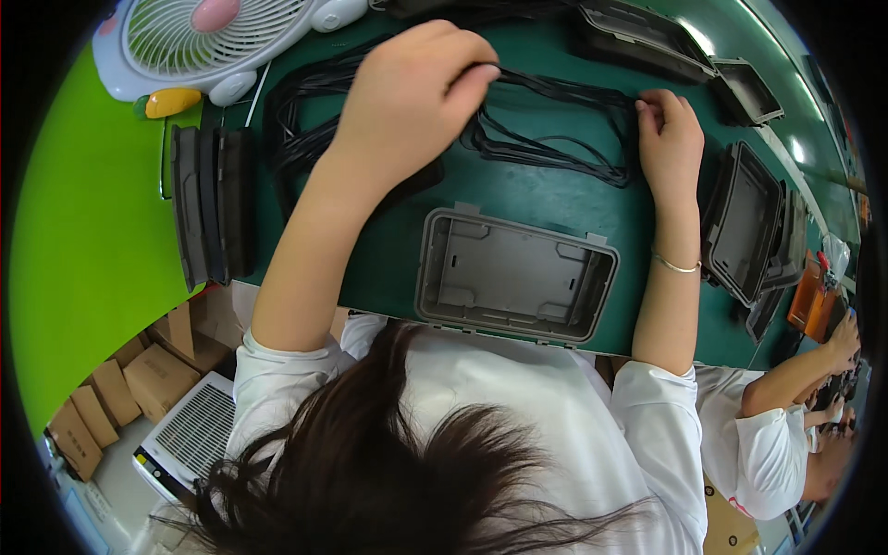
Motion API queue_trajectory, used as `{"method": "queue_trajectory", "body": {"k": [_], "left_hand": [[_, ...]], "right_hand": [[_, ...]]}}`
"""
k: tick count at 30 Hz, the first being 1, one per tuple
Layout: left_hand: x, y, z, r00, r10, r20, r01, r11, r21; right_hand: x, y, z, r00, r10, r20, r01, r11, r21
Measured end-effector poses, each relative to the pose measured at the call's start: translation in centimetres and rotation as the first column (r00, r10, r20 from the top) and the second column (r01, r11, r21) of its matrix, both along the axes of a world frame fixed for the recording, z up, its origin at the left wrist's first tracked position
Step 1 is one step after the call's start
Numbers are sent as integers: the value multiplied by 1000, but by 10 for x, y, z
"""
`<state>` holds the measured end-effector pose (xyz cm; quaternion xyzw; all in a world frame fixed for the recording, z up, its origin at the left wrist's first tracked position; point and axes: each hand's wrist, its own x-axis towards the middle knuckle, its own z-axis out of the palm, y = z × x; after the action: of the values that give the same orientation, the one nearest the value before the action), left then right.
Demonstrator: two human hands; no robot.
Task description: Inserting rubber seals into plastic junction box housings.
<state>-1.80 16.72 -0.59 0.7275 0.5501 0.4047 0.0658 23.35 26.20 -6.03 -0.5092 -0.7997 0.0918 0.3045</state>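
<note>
Thin black rubber sealing loops (564,153) lie in a tangled bundle on the green tabletop. My left hand (412,92) reaches over the bundle, thumb and fingers pinched on a strand of the black loops. At the bundle's right end my right hand (671,139) has its fingers pinched together at a black loop; the fingertips partly hide what they grip. Between my forearms, at the near table edge, sits a grey plastic box (518,268), open side up, with nothing inside.
Dark box shells (213,203) stand on edge at the left, below a white fan (217,46). More open shells (745,217) are stacked at the right; others (643,42) lie at the far side. Another person's arm (800,379) shows at right, near an orange object (814,301).
</note>
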Motion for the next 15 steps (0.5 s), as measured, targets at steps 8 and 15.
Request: {"method": "queue_trajectory", "body": {"k": [8, 15], "left_hand": [[-12, -2, -13, 921, 143, -361, -211, 965, -155], [-10, -1, -16, 926, 141, -351, -185, 978, -96]], "right_hand": [[-14, -14, 20, 998, 9, -61, -7, 999, 46], [-21, -17, 20, 976, 187, 108, -174, 977, -122]]}}
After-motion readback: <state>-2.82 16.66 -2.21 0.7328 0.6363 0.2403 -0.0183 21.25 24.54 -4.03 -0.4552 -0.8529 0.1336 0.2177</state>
